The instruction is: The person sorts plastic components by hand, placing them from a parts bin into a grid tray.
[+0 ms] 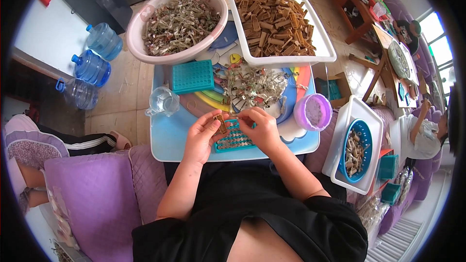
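My left hand [200,135] is closed on a small brown plastic shell [222,124], held upright between thumb and fingers above the table. Close beside it, my right hand [261,129] has its fingertips pinched together near the shell's upper end. Whatever it grips there is too small to make out. Under both hands lies a teal tray [235,141] with rows of small pale round pieces in it, partly covered by my fingers. Just beyond, a loose heap of thin clear and metallic parts [255,86] spreads over the patterned blue table [167,138].
A pink basin [137,43] of similar parts and a white bin [291,60] of brown shells stand at the far side. A teal perforated tray [192,76], a clear jug [163,101] and a purple tub [313,112] flank the heap. Right, a blue basket [346,157] sits in a white tray. Other people sit nearby.
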{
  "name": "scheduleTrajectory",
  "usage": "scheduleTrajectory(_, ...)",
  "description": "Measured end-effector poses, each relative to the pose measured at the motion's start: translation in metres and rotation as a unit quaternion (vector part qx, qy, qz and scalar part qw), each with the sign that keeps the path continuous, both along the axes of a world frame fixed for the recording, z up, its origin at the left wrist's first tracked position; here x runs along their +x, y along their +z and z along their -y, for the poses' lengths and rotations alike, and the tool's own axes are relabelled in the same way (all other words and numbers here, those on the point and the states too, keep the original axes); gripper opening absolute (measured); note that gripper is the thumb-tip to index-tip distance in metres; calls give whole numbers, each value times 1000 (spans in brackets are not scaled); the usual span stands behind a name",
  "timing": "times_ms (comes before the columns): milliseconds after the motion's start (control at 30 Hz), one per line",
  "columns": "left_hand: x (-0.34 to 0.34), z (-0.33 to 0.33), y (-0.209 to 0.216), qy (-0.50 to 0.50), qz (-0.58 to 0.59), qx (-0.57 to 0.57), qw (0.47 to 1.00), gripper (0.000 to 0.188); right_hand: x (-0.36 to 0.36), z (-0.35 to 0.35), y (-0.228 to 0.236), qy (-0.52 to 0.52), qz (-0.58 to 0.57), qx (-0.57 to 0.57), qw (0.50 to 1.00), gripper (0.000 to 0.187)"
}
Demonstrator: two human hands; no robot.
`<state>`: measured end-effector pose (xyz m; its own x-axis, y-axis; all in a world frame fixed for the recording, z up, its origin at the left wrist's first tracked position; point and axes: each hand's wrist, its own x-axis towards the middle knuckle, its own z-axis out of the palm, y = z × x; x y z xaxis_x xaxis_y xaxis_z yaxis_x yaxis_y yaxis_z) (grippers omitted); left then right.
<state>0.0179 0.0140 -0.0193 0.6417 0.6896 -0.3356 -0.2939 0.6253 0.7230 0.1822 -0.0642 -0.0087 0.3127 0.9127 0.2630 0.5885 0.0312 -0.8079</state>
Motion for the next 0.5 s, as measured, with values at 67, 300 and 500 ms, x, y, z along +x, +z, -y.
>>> scheduleTrajectory(67, 2, 4, 0, -8, 1, -8, 1000, 32, -6, 0, 10, 4, -17, 35, 999, 15)
scheduleTrajectory(300, 8, 10, -2, -28, -10, -6, 1000, 31, -15, 1, 7, 45, 129, 80, 987, 20)
scheduleTrajectory(500, 4, 12, 0, -37, -5, -28, 999, 31, -11, 2, 16, 32, 0, 72, 997, 22)
